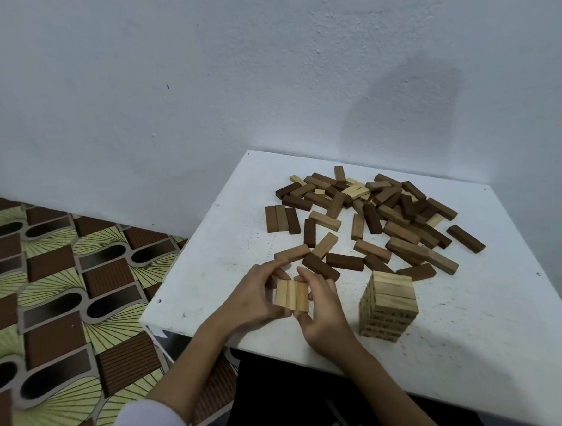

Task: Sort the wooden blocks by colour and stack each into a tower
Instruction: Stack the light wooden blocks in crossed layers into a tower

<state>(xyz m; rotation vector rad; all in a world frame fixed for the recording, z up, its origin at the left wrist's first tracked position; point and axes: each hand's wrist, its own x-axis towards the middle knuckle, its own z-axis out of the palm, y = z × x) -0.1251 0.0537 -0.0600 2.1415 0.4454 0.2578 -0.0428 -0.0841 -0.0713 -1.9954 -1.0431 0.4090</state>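
Now I am sitting at the white surface (pixel 229 245) that is standing against a pale wall (pixel 199 86), with patterned flooring (pixel 54 292) lying to my left. Farther back, a loose pile of brown blocks (pixel 388 216) is sprawling across the surface, with a few pale ones mixed in. Nearer me, to the right, the pale tower (pixel 389 305) is standing upright, well apart from the edge. Just left of it, I am holding three pale blocks (pixel 291 294) side by side, pressed together as a row. My left hand (pixel 258 296) is gripping their left side, and my right hand (pixel 322 312) is gripping their right side.
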